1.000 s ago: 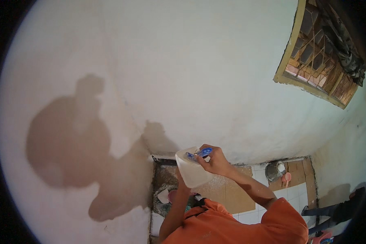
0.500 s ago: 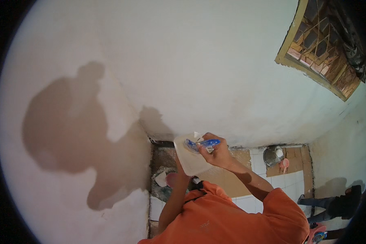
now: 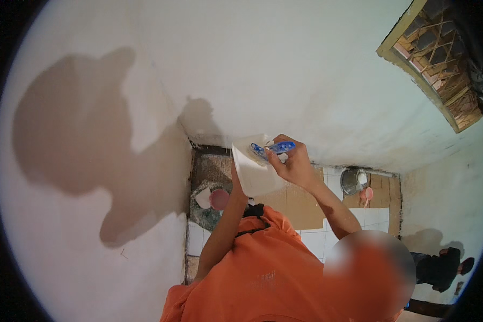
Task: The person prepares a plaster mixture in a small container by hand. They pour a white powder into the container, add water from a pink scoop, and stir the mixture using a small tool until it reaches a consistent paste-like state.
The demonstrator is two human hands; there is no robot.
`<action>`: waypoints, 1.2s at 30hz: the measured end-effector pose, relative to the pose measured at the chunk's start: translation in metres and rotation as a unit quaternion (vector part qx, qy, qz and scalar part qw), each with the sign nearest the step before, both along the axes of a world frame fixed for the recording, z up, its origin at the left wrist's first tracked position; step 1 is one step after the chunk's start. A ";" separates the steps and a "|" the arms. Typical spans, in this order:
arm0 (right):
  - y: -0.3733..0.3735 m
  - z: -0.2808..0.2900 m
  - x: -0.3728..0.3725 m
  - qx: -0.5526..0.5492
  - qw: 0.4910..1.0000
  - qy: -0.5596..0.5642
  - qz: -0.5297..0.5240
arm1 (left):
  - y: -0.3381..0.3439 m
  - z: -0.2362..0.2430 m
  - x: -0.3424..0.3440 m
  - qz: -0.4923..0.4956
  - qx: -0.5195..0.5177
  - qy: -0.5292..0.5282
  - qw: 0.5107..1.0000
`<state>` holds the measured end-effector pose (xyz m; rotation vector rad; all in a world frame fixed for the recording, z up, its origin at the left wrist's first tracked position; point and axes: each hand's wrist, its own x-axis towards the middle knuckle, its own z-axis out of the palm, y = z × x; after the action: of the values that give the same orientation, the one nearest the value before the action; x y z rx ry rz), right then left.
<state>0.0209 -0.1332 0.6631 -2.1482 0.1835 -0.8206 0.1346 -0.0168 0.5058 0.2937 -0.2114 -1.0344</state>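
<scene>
A flat white board (image 3: pixel 260 181) with rounded corners is held out in front of me near the wall corner. My left hand (image 3: pixel 237 185) supports it along its left edge and from beneath; most of those fingers are hidden behind it. Over the board's far part, my right hand (image 3: pixel 298 165) is closed around a blue-handled scraper (image 3: pixel 282 146). The scraper's working end rests against the board, where whitish paste (image 3: pixel 262 160) shows. Its blade is partly hidden by the paste and my fingers.
Pale walls meet at the left, carrying my large shadow. A barred window (image 3: pixel 440 59) sits upper right. Below are cardboard (image 3: pixel 303 212), white floor tiles (image 3: pixel 378 216), a metal bucket (image 3: pixel 350 182), a pink dipper (image 3: pixel 368 194) and a pink bowl (image 3: pixel 219 199). A person (image 3: pixel 439 270) stands far right.
The view has shifted, so the floor, board and hands appear higher in the picture. My right hand still grips the scraper on the board, with its wrist slightly turned.
</scene>
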 end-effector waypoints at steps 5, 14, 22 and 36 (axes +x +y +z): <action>0.007 -0.004 -0.006 0.069 0.995 -0.069 -0.030 | 0.006 0.011 -0.005 -0.017 -0.021 0.030 0.999; 0.035 0.008 -0.010 0.035 0.999 0.008 -0.023 | 0.028 0.024 -0.013 0.003 0.028 0.041 0.999; 0.057 -0.014 0.001 0.112 0.991 -0.072 -0.025 | 0.055 0.041 -0.015 0.056 0.115 0.046 0.991; 0.079 -0.017 0.007 0.153 0.988 -0.030 0.010 | 0.088 0.065 -0.032 0.142 0.273 0.073 0.949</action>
<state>0.0283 -0.0540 0.6465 -1.8325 0.2407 -0.7883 0.1028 0.0713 0.5710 0.7249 0.2542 -0.8074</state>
